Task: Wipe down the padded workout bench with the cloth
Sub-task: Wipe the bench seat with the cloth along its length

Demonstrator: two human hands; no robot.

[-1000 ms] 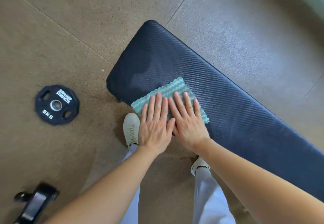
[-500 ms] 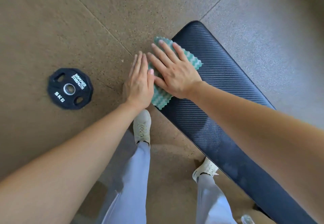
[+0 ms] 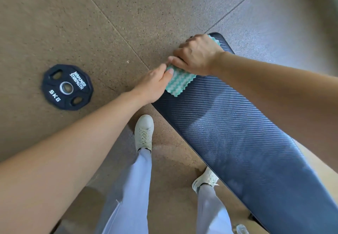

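Note:
The dark padded bench (image 3: 237, 133) runs from the upper middle down to the lower right. A green and white wavy-striped cloth (image 3: 180, 81) lies draped over its far end. My right hand (image 3: 197, 56) presses on the cloth with fingers curled over the bench's end edge. My left hand (image 3: 155, 85) grips the cloth's near left corner, thumb on top, at the bench's side edge. Most of the cloth is hidden under my right hand.
A black 5 kg weight plate (image 3: 67, 87) lies flat on the brown rubber floor to the left. My two white shoes (image 3: 144, 133) (image 3: 205, 179) stand beside the bench's near side. Floor tile seams run diagonally.
Both hands have slid the cloth to the bench's very end. The flat hands have curled, wrapping the cloth over the end edge. The view has shifted left along the bench.

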